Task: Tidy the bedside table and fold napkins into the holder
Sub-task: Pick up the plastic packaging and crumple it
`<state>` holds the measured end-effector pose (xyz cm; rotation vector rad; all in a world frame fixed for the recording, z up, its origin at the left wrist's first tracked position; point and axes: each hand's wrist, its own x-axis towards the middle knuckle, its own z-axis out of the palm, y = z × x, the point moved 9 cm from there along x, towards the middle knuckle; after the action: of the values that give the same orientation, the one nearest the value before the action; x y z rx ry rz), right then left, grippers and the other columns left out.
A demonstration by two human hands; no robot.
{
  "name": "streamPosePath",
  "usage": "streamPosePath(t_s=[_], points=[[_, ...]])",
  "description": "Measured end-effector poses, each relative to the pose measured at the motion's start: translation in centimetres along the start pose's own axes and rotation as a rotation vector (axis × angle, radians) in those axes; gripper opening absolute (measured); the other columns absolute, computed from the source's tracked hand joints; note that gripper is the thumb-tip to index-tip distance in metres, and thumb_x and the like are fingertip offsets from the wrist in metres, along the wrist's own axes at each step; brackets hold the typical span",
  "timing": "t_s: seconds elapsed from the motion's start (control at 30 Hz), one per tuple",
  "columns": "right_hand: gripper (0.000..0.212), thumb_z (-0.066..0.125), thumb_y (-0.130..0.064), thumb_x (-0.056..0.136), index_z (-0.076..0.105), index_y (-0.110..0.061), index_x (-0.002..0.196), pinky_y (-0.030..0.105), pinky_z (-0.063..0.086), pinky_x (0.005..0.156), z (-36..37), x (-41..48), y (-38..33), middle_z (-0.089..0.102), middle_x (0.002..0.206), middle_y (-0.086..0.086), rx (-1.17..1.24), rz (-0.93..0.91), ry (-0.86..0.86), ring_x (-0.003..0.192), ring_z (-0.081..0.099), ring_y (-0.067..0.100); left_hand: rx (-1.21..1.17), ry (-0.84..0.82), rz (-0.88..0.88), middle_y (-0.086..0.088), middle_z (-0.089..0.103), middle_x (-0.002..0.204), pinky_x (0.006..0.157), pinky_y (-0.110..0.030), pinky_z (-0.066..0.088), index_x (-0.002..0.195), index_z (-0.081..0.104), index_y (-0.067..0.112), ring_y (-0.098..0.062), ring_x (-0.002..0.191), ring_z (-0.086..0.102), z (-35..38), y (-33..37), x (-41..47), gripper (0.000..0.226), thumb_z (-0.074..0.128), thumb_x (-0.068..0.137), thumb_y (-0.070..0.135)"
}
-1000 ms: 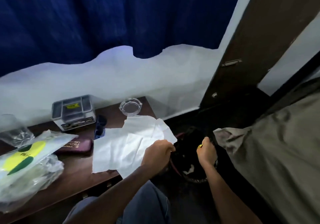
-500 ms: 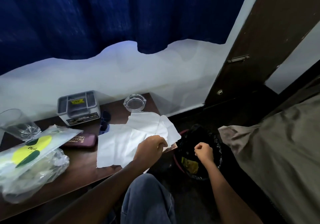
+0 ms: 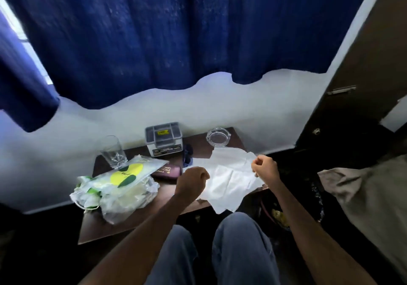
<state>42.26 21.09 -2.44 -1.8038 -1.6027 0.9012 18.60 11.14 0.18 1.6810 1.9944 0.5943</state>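
White napkins (image 3: 229,179) lie spread and crumpled on the right part of the dark wooden bedside table (image 3: 132,223), one corner hanging over the front edge. My left hand (image 3: 191,181) is closed at the napkins' left edge, seemingly pinching it. My right hand (image 3: 265,170) is closed at their right edge, pinching a raised corner. A grey napkin holder (image 3: 163,138) stands at the back against the wall.
A drinking glass (image 3: 113,152), a clear plastic bag with a yellow-green label (image 3: 116,185), a maroon case (image 3: 168,171), a blue object (image 3: 187,155) and a glass ashtray (image 3: 218,137) share the table. A dark bin (image 3: 284,209) stands at the right beside a bed (image 3: 370,196).
My right hand has come up from over the bin to the napkins' right edge. My left hand slid to their left edge. The view swung left.
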Motion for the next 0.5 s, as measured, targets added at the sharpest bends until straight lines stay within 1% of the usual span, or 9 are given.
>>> streamPosePath(t_s=[0.07,0.13,0.17,0.27,0.33,0.4,0.43,0.47,0.5], points=[[0.019,0.053,0.000,0.073,0.052,-0.011,0.058,0.016,0.044,0.042,1.8,-1.0,-2.4,0.058,0.056,0.007,0.009,-0.049,-0.041,0.041,0.053,0.011,0.006,0.012,-0.022,0.002,0.071,0.104,0.089,-0.030,0.047,0.088,0.070,0.018,-0.018,0.103,0.061,-1.8,-1.9,-1.1,0.026,0.045,0.087,0.012],[0.024,0.052,0.001,0.073,0.052,-0.014,0.054,0.019,0.043,0.042,3.8,-2.1,-4.5,0.058,0.055,0.005,0.020,-0.080,-0.090,0.042,0.054,0.013,-0.008,0.040,-0.058,0.002,0.071,0.104,0.087,-0.029,0.047,0.090,0.070,0.017,-0.019,0.102,0.062,-3.6,-3.7,-2.4,0.028,0.043,0.087,0.012],[0.024,0.052,0.002,0.072,0.053,-0.014,0.054,0.018,0.042,0.041,4.9,-2.7,-5.6,0.059,0.054,0.005,0.022,-0.093,-0.121,0.043,0.055,0.014,-0.009,0.056,-0.079,0.002,0.071,0.104,0.088,-0.029,0.047,0.090,0.071,0.018,-0.020,0.101,0.062,-4.5,-4.7,-3.0,0.029,0.042,0.087,0.014],[0.015,0.051,0.006,0.072,0.055,-0.005,0.062,0.011,0.038,0.036,8.1,-4.9,-8.7,0.057,0.052,0.006,0.050,-0.130,-0.213,0.034,0.051,0.004,-0.001,0.113,-0.108,0.003,0.070,0.106,0.088,-0.031,0.048,0.089,0.071,0.021,-0.020,0.102,0.062,-7.2,-7.2,-4.8,0.030,0.041,0.084,0.016],[0.015,0.049,0.009,0.072,0.054,-0.003,0.065,0.012,0.039,0.036,10.3,-6.5,-10.6,0.055,0.052,0.006,0.081,-0.160,-0.293,0.031,0.050,0.001,0.022,0.162,-0.130,0.003,0.070,0.106,0.083,-0.030,0.047,0.089,0.071,0.021,-0.020,0.100,0.062,-8.8,-8.9,-6.0,0.028,0.045,0.086,0.013],[0.020,0.049,0.009,0.074,0.052,-0.007,0.061,0.015,0.040,0.037,12.7,-7.9,-12.1,0.054,0.052,0.005,0.082,-0.174,-0.370,0.030,0.049,0.001,0.041,0.225,-0.136,-0.002,0.070,0.106,0.082,-0.032,0.049,0.092,0.071,0.018,-0.024,0.100,0.062,-10.3,-10.7,-7.2,0.026,0.047,0.086,0.009],[0.024,0.050,0.008,0.075,0.052,-0.010,0.060,0.015,0.039,0.037,13.8,-8.5,-12.7,0.054,0.052,0.005,0.075,-0.178,-0.401,0.030,0.049,0.001,0.053,0.273,-0.130,-0.004,0.069,0.107,0.082,-0.034,0.050,0.093,0.071,0.015,-0.025,0.102,0.061,-11.1,-11.4,-7.8,0.026,0.049,0.084,0.006],[0.026,0.050,0.007,0.077,0.051,-0.012,0.059,0.014,0.037,0.036,14.9,-9.2,-13.3,0.055,0.052,0.004,0.062,-0.190,-0.432,0.030,0.049,0.001,0.080,0.342,-0.104,-0.005,0.068,0.105,0.081,-0.037,0.051,0.092,0.071,0.013,-0.027,0.102,0.060,-12.2,-11.8,-8.5,0.025,0.052,0.080,0.002],[0.028,0.050,0.006,0.077,0.051,-0.014,0.058,0.013,0.037,0.036,15.8,-9.8,-13.9,0.056,0.053,0.004,0.045,-0.208,-0.460,0.031,0.050,0.002,0.133,0.405,-0.068,-0.005,0.069,0.102,0.075,-0.039,0.053,0.088,0.071,0.013,-0.030,0.098,0.061,-13.2,-12.0,-9.0,0.024,0.057,0.074,-0.001]])
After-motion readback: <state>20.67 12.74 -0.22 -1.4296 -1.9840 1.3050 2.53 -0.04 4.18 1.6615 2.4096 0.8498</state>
